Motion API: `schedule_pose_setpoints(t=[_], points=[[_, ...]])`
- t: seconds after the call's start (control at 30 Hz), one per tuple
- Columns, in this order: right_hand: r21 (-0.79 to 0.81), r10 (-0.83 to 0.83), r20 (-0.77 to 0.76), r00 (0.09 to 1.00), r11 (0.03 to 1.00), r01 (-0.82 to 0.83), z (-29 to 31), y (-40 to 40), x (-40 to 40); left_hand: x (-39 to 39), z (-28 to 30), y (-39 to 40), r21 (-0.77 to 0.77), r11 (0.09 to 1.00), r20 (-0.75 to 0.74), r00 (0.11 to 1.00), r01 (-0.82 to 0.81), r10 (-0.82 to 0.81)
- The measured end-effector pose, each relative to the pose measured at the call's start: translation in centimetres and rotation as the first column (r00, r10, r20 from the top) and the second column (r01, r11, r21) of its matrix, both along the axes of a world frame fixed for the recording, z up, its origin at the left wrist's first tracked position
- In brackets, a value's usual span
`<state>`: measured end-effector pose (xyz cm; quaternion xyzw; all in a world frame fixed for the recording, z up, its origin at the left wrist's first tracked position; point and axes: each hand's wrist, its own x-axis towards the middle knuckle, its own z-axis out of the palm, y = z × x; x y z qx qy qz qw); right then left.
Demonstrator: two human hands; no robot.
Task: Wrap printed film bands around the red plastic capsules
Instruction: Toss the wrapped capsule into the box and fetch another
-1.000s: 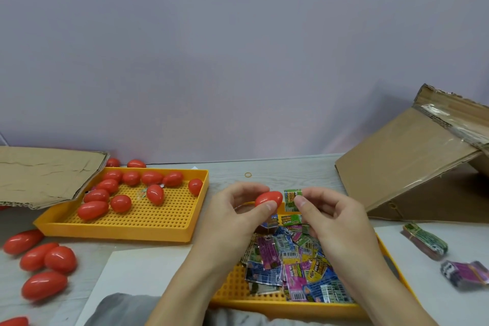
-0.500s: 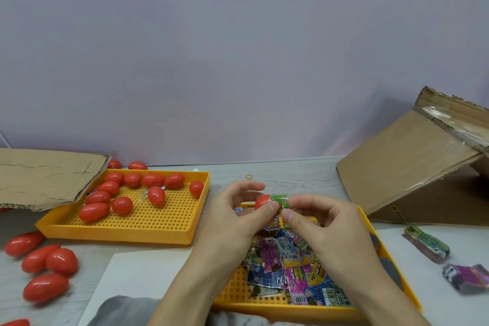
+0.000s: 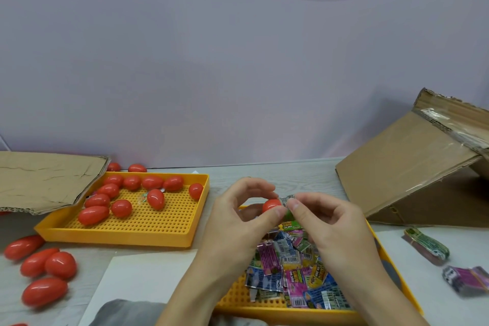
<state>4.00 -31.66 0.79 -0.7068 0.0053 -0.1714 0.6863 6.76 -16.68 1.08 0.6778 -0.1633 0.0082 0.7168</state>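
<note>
My left hand (image 3: 238, 219) pinches a red capsule (image 3: 270, 205) between thumb and fingers above the near yellow tray (image 3: 399, 296). A green printed film band (image 3: 288, 213) sits over the capsule's right end, and my right hand (image 3: 330, 222) pinches that band with thumb and forefinger. Under both hands the tray holds a heap of loose printed bands (image 3: 293, 270). Several bare red capsules (image 3: 121, 208) lie in the far yellow tray (image 3: 132, 230) to the left.
More red capsules (image 3: 45, 262) lie loose on the table at the left, near a flat cardboard sheet (image 3: 45, 182). An open cardboard box (image 3: 412, 167) leans at the right. Two bundled stacks of bands, green (image 3: 427, 246) and purple (image 3: 465, 279), lie at the right.
The green band, held apart to the right of the capsule a second ago, has been slid onto the capsule's right end. Both hands stayed together above the near tray.
</note>
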Motion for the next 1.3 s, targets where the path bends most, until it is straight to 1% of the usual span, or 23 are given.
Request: schedule_pose_setpoints(t=[0.13,0.33,0.47,0.77,0.93,1.03,1.13,1.2,1.23,1.3], points=[[0.049,0.022,-0.004,1.000,0.999,-0.022,0.21,0.13,-0.06,0.03,-0.10,-0.02,0.000,1.000,0.000,1.000,-0.009,0.009],[0.073,0.032,-0.038,0.999,0.997,-0.029,0.21,0.14,-0.10,-0.10,-0.05,-0.02,0.075,0.997,0.040,0.999,-0.012,0.009],[0.087,0.021,-0.065,0.998,0.996,-0.016,0.08,0.14,0.02,-0.10,0.03,-0.04,0.097,0.995,0.046,0.999,-0.014,0.010],[0.076,0.022,-0.056,0.998,0.997,-0.018,0.03,0.16,0.10,-0.04,-0.06,-0.19,0.135,0.991,0.078,0.997,-0.023,0.012],[0.016,0.030,-0.036,0.999,0.999,-0.029,-0.09,0.13,0.03,-0.05,-0.17,-0.28,0.171,0.985,0.110,0.994,-0.031,0.012],[-0.056,0.011,-0.033,0.999,0.998,-0.013,-0.23,0.03,0.11,-0.12,-0.14,-0.28,0.185,0.982,0.124,0.992,-0.030,0.007],[-0.087,-0.006,-0.014,1.000,0.996,0.005,-0.18,0.10,0.05,-0.29,-0.05,-0.36,0.203,0.978,0.149,0.989,-0.039,0.009],[-0.094,-0.031,0.015,0.999,0.995,0.032,-0.12,0.21,-0.10,-0.31,0.04,-0.38,0.172,0.984,0.151,0.988,-0.051,0.025],[-0.124,-0.045,0.039,0.998,0.991,0.050,-0.17,0.24,-0.17,-0.30,0.06,-0.36,0.145,0.988,0.145,0.989,-0.060,0.038],[-0.260,-0.072,0.094,0.993,0.961,0.095,-0.42,0.35,-0.25,-0.18,0.10,-0.30,0.083,0.994,0.126,0.990,-0.078,0.067]])
